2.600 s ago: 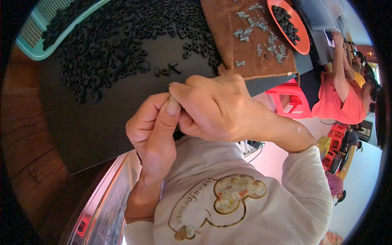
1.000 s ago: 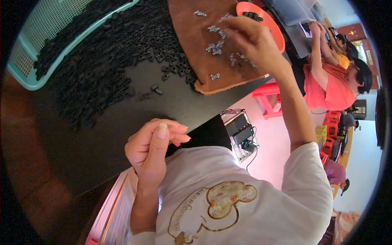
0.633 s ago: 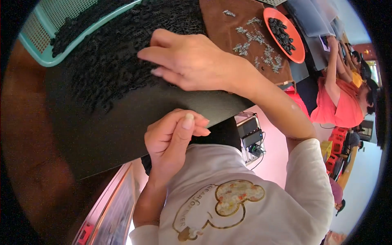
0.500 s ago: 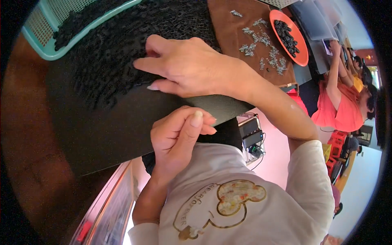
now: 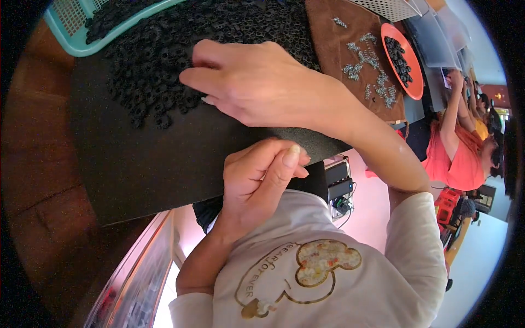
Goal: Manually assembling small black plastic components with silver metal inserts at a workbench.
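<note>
- Two bare hands are showing in the head view: the right hand [image 5: 249, 85] is lying over the far part of the table [image 5: 142, 164], while the left hand [image 5: 262, 172] is hanging at its near edge.
- Small black parts [image 5: 147, 65] are forming a dense heap, spreading across the far left and under the right hand.
- The right hand's grip is bending down at the heap's near edge; its undersides are hiding, so I cannot tell whether it is pinching a part.
- The left hand's grip is pressing thumb against curled fingers; anything inside is staying out of sight.
- Those parts are looking light, stiff and probably a little slippery; pinching one across its outer sides, at the heap's loose edge, seems best.
- Metal springs [image 5: 352, 71] are lying right of the heap on a brown cloth [image 5: 333, 46], looking light, springy and prone to tangling; holding the coil's middle gently would suit them.
- Farther right, an orange bowl [image 5: 419, 85] is holding more black parts.
</note>
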Demonstrator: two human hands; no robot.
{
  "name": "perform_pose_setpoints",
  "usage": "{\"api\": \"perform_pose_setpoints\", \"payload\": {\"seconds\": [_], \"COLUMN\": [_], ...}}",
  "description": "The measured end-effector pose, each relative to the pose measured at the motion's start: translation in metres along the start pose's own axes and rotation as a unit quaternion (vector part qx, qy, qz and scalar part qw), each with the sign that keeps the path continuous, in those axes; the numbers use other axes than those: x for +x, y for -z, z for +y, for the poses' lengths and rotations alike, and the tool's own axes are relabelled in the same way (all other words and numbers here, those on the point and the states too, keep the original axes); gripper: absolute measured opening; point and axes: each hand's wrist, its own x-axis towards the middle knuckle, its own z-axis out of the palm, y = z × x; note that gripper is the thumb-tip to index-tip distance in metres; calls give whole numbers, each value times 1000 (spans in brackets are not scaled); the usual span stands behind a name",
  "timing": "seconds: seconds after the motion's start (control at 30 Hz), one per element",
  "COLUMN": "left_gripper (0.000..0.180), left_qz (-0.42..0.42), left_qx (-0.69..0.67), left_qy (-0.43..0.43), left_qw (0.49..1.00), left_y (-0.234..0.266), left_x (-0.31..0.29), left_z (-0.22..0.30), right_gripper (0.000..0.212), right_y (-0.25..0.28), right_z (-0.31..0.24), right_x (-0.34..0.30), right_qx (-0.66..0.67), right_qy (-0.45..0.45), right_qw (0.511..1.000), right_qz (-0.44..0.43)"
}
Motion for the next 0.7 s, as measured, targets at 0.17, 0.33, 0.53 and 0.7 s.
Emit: {"api": "perform_pose_setpoints", "payload": {"seconds": [0.17,0.33,0.53,0.7], "left_gripper": [31,31,25,29], "left_qz": [-7,9,92,75], "left_qx": [3,-27,-159,-227], "left_qy": [17,24,36,37], "left_qw": [1000,999,982,970], "left_y": [1,0,-2,-2], "left_x": [2,0,-1,-2], "left_z": [2,1,-8,-15], "right_gripper": [24,26,23,22], "right_y": [-2,12,37,34], "right_z": [8,8,-13,-27], "right_x": [0,-30,-64,-83], "right_qx": [2,114,238,294], "right_qy": [2,-13,-93,-53], "right_qw": [1000,991,960,944], "right_qz": [-26,68,111,140]}}
